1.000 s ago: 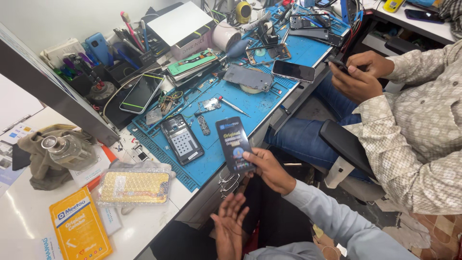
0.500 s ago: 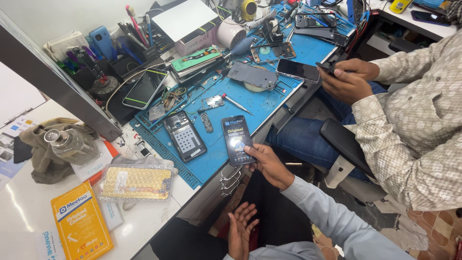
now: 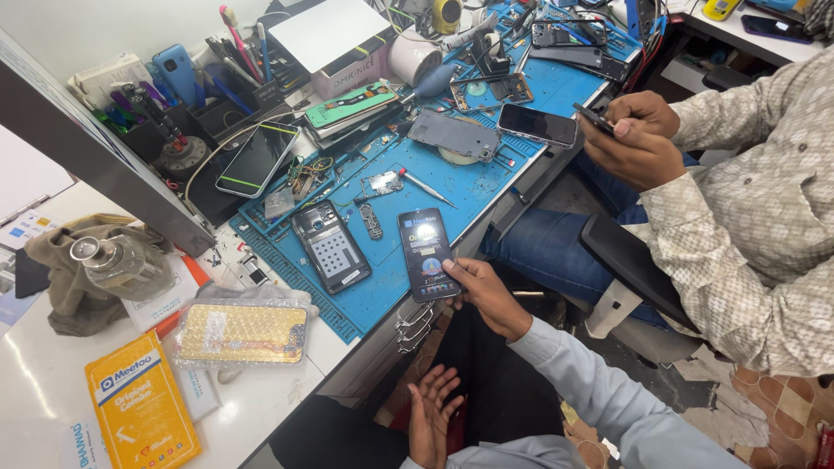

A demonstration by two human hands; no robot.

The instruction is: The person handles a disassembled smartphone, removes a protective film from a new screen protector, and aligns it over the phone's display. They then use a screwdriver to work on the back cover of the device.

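Note:
My right hand (image 3: 486,293) grips the lower end of a black smartphone (image 3: 426,252) with a lit screen, holding it flat over the blue repair mat (image 3: 486,187) at the bench's front edge. My left hand (image 3: 432,415) hangs below the bench edge, palm up, fingers apart, holding nothing. Just left of the held phone lies an opened phone body (image 3: 330,247) with its insides showing. A small metal part (image 3: 371,221) rests between the two.
A person in a patterned shirt (image 3: 747,226) sits at right, hands (image 3: 638,139) on a dark phone. Another phone (image 3: 538,125), a screwdriver (image 3: 426,186), a tape roll (image 3: 413,57), tool holders (image 3: 174,113), a yellow packet (image 3: 143,410) and a wrapped gold case (image 3: 241,332) crowd the bench.
The view has shifted slightly. My left hand has dropped lower under the bench edge. My right hand keeps the lit phone in nearly the same spot over the mat.

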